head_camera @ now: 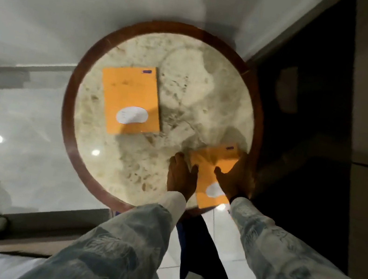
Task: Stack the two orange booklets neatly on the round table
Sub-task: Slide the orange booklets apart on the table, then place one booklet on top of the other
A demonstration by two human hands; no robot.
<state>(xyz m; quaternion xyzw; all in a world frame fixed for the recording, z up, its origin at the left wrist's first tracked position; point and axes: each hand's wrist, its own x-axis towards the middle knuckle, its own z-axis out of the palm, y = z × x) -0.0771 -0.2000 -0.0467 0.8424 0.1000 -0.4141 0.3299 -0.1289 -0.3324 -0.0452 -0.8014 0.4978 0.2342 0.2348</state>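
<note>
Orange booklets (white oval labels): far booklet lies flat; both hands grip near booklet.

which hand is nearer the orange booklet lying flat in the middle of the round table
Left. The left hand rests on the marble-topped round table, just right of and nearer the viewer than the flat orange booklet. The right hand lies farther right, on the second orange booklet.
</note>
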